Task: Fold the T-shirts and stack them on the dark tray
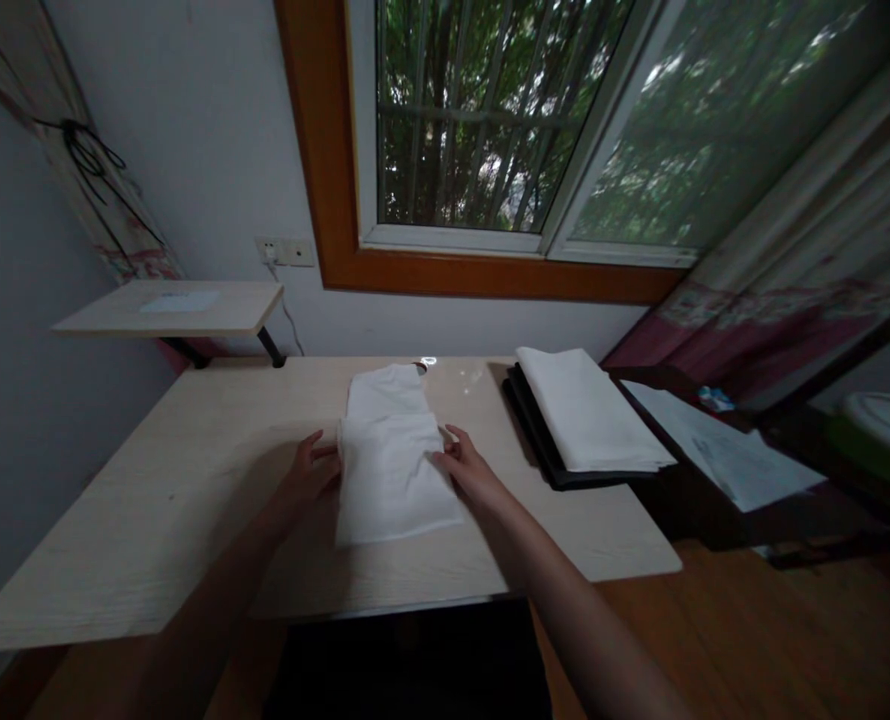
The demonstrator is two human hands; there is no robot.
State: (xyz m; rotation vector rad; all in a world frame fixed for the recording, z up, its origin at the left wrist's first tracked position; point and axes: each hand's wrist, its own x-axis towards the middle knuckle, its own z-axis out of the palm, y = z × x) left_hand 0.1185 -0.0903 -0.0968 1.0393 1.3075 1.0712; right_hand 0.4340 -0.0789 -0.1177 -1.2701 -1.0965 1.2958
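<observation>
A folded white cloth (396,480) lies on the table in front of me, with a smaller folded section reaching toward the window. What kind of cloth or garment it is, I cannot make out. At its left edge is my left hand (314,475), fingers apart, with the fingertips against the side of the cloth. My right hand (469,470) is at the right edge; its thumb presses on the cloth, which creases there, and the fingers are partly hidden alongside. A small dark piece (421,368) shows at the cloth's far right corner.
A stack of folded white cloth (587,415) over black cloth (531,430) is on the right of the table (190,480). A raised shelf (242,310) with a paper (180,301) stands at the back left. Beyond the right edge, a dark surface carries a white sheet (722,445).
</observation>
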